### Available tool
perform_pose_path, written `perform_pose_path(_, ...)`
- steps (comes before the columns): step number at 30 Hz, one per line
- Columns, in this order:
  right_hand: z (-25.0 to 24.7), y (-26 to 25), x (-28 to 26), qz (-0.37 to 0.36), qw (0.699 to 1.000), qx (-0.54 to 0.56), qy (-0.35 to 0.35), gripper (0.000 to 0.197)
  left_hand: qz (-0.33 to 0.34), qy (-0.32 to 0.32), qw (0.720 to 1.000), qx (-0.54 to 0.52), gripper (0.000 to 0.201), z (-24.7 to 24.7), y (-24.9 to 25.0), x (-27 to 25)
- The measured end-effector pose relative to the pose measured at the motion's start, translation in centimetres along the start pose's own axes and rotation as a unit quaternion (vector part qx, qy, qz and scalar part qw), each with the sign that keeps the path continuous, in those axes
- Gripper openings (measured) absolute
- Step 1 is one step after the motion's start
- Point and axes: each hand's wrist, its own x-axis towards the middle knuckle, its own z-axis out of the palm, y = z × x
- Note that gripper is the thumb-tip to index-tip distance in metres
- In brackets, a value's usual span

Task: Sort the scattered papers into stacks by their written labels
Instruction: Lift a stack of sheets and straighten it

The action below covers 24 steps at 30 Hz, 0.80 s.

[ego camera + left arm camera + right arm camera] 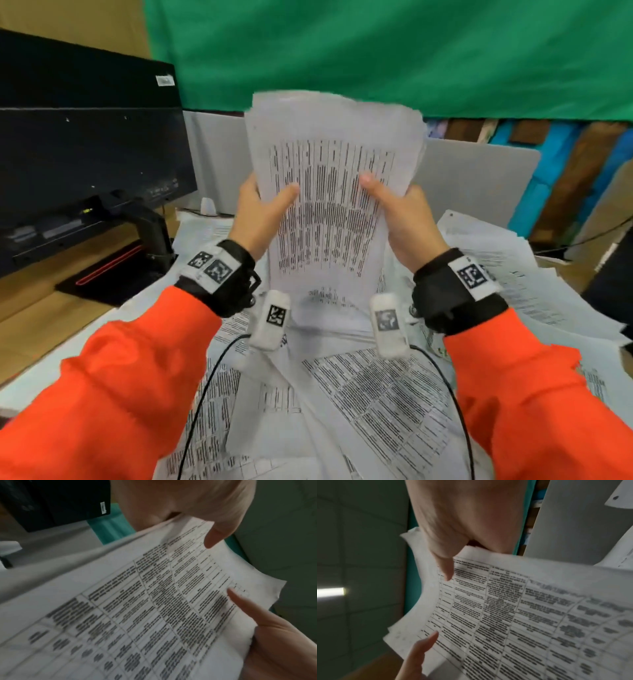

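I hold a bundle of printed sheets [330, 192] upright in front of me, above the desk. My left hand [265, 209] grips its left edge, thumb on the front, fingers behind. My right hand [399, 209] grips its right edge the same way. The front sheet carries a dense table of text, seen close in the left wrist view as the held sheets [154, 601] and in the right wrist view as the same sheets [513, 615]. Below lie scattered papers [359, 394] covering the desk. No written label is readable.
A black monitor [85, 144] on a stand fills the left. Grey partition panels [472, 181] stand behind the papers, with a green cloth [376, 51] above. More loose sheets [507, 274] pile at the right. Black cables [459, 411] run from the wrist cameras across the papers.
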Motion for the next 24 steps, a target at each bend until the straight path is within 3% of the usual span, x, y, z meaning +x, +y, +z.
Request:
perform_pose_path(2, -0.6, 0.0, 0.7, 0.002, 1.0, 0.016, -0.008, 0.043, -0.038, -0.059, 0.998, -0.001, 0.018, 0.1, -0.3, 0.9)
perform_pose_path(4, -1.4, 1.2, 0.2, 0.058, 0.998, 0.003, -0.013, 0.08, -0.119, -0.151, 0.978, 0.077, 0.052, -0.8, -2.2, 1.2)
perform_pose_path(5, -2.0, 2.2, 0.0, 0.089, 0.996, 0.001, -0.025, 0.091, -0.136, -0.183, 0.966, 0.123, 0.056, -1.1, -3.0, 1.1)
perform_pose_path(7, -2.4, 3.2, -0.8, 0.113, 0.993, -0.003, -0.039, 0.076, -0.104, -0.155, 0.969, 0.163, 0.038, -0.9, -3.7, 0.7)
perform_pose_path(9, -2.2, 2.7, -0.6, 0.091, 0.996, 0.022, -0.002, 0.058, -0.017, -0.068, 0.994, 0.084, 0.031, 0.6, -2.8, 0.6)
perform_pose_path(11, -1.4, 0.9, -0.2, 0.051, 0.997, 0.041, 0.028, 0.068, 0.061, 0.01, 0.998, 0.001, 0.026, 2.3, -0.6, 0.7)
perform_pose_path(13, -1.2, -0.3, 0.0, 0.034, 0.998, 0.041, 0.042, 0.075, 0.092, 0.034, 0.995, -0.018, 0.022, 3.4, 0.6, 1.0)
perform_pose_path(15, -2.6, 1.3, -0.2, 0.084, 0.995, 0.004, 0.054, 0.074, 0.026, -0.031, 0.999, 0.035, 0.022, 3.6, -0.2, 0.7)
perform_pose_path(16, -3.6, 3.0, -0.6, 0.128, 0.99, -0.042, 0.043, 0.068, -0.054, -0.101, 0.989, 0.093, 0.026, 3.1, -1.7, 0.4)
perform_pose_path(18, -5.6, 6.8, -1.9, 0.219, 0.969, -0.108, -0.022, 0.043, -0.186, -0.229, 0.93, 0.22, 0.038, 2.3, -5.4, -0.1)
perform_pose_path(19, -6.2, 8.1, -2.3, 0.23, 0.966, -0.115, -0.033, 0.031, -0.196, -0.235, 0.92, 0.243, 0.04, 2.2, -7.2, -0.2)
perform_pose_path(22, -6.7, 9.9, -1.9, 0.185, 0.974, -0.122, 0.039, 0.024, -0.165, -0.107, 0.953, 0.23, 0.041, 3.0, -10.2, 0.3)
perform_pose_path(24, -6.7, 11.2, -0.9, 0.19, 0.964, -0.172, 0.068, 0.051, -0.185, -0.098, 0.938, 0.276, 0.035, 3.7, -11.4, 0.6)
